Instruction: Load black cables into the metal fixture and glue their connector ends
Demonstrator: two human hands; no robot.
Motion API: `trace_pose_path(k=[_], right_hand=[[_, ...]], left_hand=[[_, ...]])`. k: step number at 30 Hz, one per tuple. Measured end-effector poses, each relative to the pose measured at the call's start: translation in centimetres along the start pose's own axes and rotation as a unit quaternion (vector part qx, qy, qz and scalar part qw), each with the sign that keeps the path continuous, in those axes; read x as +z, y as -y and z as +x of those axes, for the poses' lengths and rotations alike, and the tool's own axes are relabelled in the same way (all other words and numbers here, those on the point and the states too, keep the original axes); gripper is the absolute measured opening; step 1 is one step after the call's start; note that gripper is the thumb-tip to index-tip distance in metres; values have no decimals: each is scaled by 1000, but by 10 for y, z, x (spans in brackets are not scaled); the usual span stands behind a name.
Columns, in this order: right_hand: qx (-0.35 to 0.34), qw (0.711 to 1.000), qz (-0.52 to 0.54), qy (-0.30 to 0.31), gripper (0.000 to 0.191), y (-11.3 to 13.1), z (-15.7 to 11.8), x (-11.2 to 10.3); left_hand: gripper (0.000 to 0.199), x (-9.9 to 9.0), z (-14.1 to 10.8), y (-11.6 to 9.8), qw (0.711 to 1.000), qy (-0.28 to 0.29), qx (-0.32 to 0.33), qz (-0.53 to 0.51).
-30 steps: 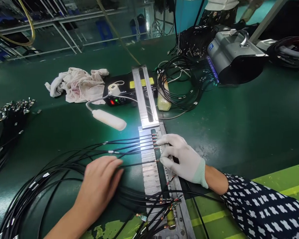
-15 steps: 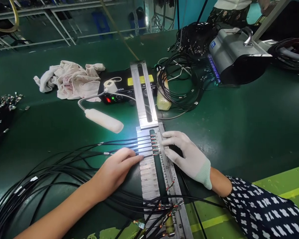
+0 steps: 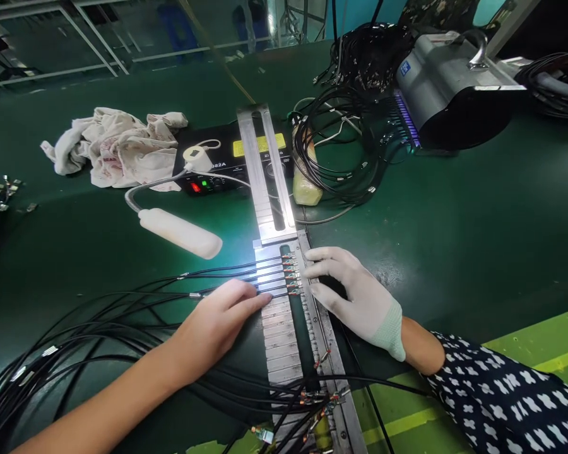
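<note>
Black cables (image 3: 293, 398) lay across the slotted fixture (image 3: 281, 343), nearer than both hands, apparently unseated. Between the hands, several were seated. The left hand (image 3: 231, 309) touched the nearest, grip indeterminate; the gloved right hand (image 3: 353, 293), fingers spread, held nothing visible.

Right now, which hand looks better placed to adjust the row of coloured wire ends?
Likely the right hand: its gloved fingers are right beside the wire ends, while the left hand is at the black cables, farther from those ends.

Left hand (image 3: 224, 315) touches black cables (image 3: 231, 268) on a metal fixture (image 3: 280, 340).
</note>
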State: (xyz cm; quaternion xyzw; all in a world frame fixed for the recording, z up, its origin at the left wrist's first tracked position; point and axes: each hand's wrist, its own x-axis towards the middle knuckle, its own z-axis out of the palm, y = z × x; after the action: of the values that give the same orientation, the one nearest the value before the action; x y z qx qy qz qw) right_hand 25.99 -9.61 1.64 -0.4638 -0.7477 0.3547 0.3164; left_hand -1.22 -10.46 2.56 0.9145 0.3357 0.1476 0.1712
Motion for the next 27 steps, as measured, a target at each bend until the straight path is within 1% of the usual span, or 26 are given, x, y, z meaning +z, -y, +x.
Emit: trace_pose_path(k=[3,6,9,11,13,15,17,19,20,21,23,25,27], right_hand=[[3,1000,3,-2,15,0,0,0],[2,1000,3,-4,14,-2,2,1],[-8,1000,4,-13,13,-3,4,3],[-20,1000,8,-19,13,-2,3,2],[-41,999,16,-10,13,2,0,-2],[-81,996,16,26,15,8,-9,-6],[-127,989,14,74,20,15,-23,-9],[-156,981,23,111,23,22,-41,-10],[-160,979,25,120,22,25,-50,-10],[-161,979,21,123,21,27,-59,-10],[-162,980,-4,115,17,32,-75,-10],[-164,980,-20,111,12,36,-88,-12],[-173,977,-22,120,9,37,-93,-16]], left_hand=[[41,6,-8,-9,995,-31,-26,88],[42,12,-14,-17,989,-15,-44,137],[42,15,-15,-20,986,2,-60,153],[40,13,-14,-22,989,16,-77,123],[35,8,-17,-26,994,23,-91,60],[31,1,-24,-34,994,46,-93,-21],[24,-7,-35,-43,987,94,-97,-87],[15,-13,-46,-52,978,135,-107,-120],[14,-15,-50,-55,976,138,-111,-126],[15,-16,-52,-57,977,130,-114,-128],[16,-12,-54,-57,984,81,-112,-112],[16,-3,-51,-55,993,7,-110,-42],[17,7,-44,-52,992,-42,-107,57]])
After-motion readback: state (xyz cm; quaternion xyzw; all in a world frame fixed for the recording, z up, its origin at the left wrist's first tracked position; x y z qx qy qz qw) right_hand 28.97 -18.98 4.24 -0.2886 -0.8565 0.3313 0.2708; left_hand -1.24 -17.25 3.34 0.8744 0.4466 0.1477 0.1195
